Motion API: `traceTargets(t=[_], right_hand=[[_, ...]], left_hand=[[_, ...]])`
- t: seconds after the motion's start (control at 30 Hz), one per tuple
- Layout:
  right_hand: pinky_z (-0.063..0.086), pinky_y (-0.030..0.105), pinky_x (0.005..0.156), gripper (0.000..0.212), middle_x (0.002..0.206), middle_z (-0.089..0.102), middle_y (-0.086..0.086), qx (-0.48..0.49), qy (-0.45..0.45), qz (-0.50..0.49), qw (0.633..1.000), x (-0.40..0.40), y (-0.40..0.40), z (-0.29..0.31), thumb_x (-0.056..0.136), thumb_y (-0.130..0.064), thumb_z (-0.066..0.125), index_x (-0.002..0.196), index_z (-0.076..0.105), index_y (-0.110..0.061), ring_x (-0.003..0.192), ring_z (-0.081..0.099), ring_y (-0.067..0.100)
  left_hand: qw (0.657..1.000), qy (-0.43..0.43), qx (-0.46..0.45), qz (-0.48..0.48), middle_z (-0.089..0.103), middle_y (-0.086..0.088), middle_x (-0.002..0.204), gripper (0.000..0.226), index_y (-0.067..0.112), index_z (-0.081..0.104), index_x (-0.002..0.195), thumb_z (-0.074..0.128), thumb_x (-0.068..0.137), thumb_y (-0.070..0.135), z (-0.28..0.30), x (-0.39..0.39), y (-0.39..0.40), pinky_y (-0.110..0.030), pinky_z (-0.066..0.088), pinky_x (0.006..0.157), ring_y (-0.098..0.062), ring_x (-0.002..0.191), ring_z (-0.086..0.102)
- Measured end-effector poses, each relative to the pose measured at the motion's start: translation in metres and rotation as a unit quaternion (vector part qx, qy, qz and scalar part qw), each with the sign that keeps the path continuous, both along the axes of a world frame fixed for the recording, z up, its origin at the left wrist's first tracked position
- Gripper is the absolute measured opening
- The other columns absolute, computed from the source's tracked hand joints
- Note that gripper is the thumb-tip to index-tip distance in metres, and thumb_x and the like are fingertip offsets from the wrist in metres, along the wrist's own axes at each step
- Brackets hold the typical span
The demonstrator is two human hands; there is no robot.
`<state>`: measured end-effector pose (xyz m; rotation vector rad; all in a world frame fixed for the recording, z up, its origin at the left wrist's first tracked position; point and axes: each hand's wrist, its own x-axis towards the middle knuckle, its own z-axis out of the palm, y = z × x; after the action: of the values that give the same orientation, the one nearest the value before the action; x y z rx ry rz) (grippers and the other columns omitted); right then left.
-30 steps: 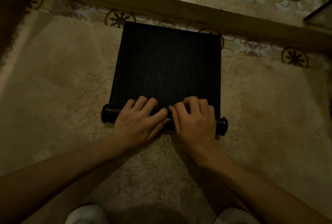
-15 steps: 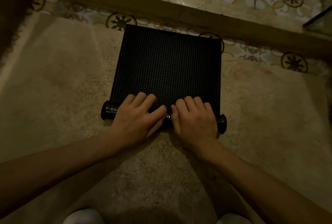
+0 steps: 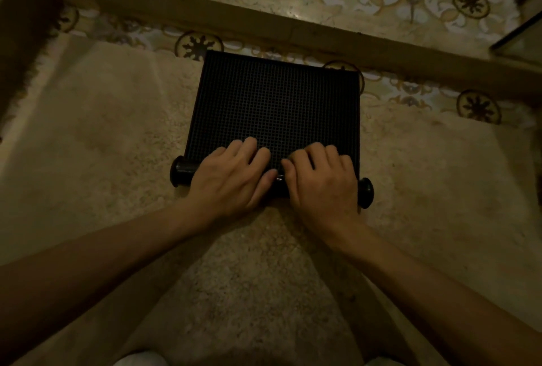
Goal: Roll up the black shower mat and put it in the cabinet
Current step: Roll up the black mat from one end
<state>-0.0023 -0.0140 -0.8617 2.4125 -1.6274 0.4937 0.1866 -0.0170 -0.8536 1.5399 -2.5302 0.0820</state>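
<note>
Head view, dim light. Left hand [image 3: 231, 182] and right hand [image 3: 321, 183] lie side by side, palms down on the rolled near end of the black shower mat [image 3: 275, 110]; thumbs almost touch at the middle. Each grip is curled over the roll, fingers bent and pressed onto the mesh just past it, not spread flat. Whether the fingers wrap under the roll cannot be told.

Flat part of the mat runs straight away from the grip, gridded surface up. Its far edge lies on the patterned floor tiles [image 3: 410, 92], just short of a brown wooden sill [image 3: 293, 34]. A black round end cap [image 3: 177, 170] sticks out left of the left hand, another cap [image 3: 365, 191] right of the right hand. Middle of the roll is hidden under both hands.

Mat rests mostly on a beige shaggy rug [image 3: 102, 136], which spreads wide to both sides of the grip and back toward the person. Beyond the sill, more glossy tiles. Glass-like corner [image 3: 522, 40] at far right is cut off by the frame, unclear. Far left is a dark area, hard to make out. White shapes at the bottom edge are cropped, unclear. No cabinet recognisable.
</note>
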Motion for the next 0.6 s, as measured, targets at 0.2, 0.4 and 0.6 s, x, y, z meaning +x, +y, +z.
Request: traceTargets(t=[0.2,0.4,0.6], right_hand=[[0.037,0.042,0.062,0.043,0.086,0.056,0.011,0.007,0.019,0.014,1.000,-0.005,-0.009,-0.003,0.110,-0.037,0.029,0.090,0.057,-0.011,0.075,0.049,0.029],[0.035,0.035,0.054,0.042,0.080,0.057,0.004,0.044,-0.019,0.013,0.999,-0.003,-0.034,0.003,0.109,-0.036,0.030,0.086,0.058,-0.015,0.071,0.053,0.023],[0.035,0.033,0.048,0.041,0.074,0.055,0.002,0.051,-0.061,0.014,0.997,-0.003,-0.042,0.005,0.108,-0.035,0.034,0.081,0.057,-0.015,0.064,0.051,0.019]], left_hand=[[0.999,-0.028,0.004,0.025,0.055,-0.008,0.091,0.038,0.014,0.053,0.094,0.029,0.105,0.042,0.003,-0.003,-0.014,-0.041,0.038,0.066,-0.028,0.087,0.050],[0.998,-0.027,0.018,0.061,0.057,-0.014,0.103,0.047,0.009,0.055,0.111,0.030,0.102,0.048,0.001,-0.006,-0.006,-0.045,0.037,0.075,-0.033,0.089,0.050],[0.999,-0.013,-0.028,0.019,0.056,-0.015,0.101,0.049,0.007,0.057,0.104,0.036,0.100,0.051,-0.007,0.004,-0.012,-0.044,0.036,0.070,-0.032,0.085,0.048]])
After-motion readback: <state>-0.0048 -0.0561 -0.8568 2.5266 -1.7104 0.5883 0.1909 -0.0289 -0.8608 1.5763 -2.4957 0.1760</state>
